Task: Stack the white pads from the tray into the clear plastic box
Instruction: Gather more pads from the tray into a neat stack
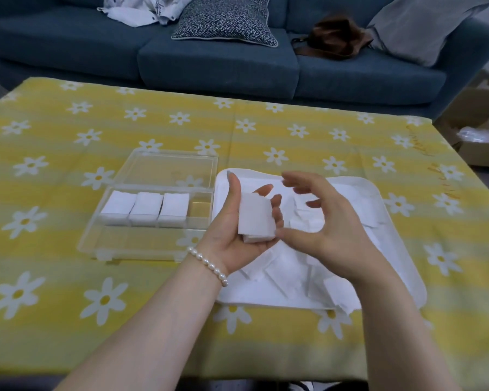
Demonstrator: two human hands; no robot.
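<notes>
White pads (pixel 256 218), a small squared-up stack, sit in the palm of the left hand (pixel 237 230) over the tray (pixel 390 198); its fingers (pixel 275 201) curl up behind the stack, thumb straight along the near edge. To my eye the job now is tidying: tap the edges flush before carrying the stack to the clear plastic box (pixel 153 204) at nine o'clock, where three stacks fill the row and one slot stays free. Just beside it, the right hand (pixel 322 221) hovers half-open, its fingers loosely arched and gripping nothing.
</notes>
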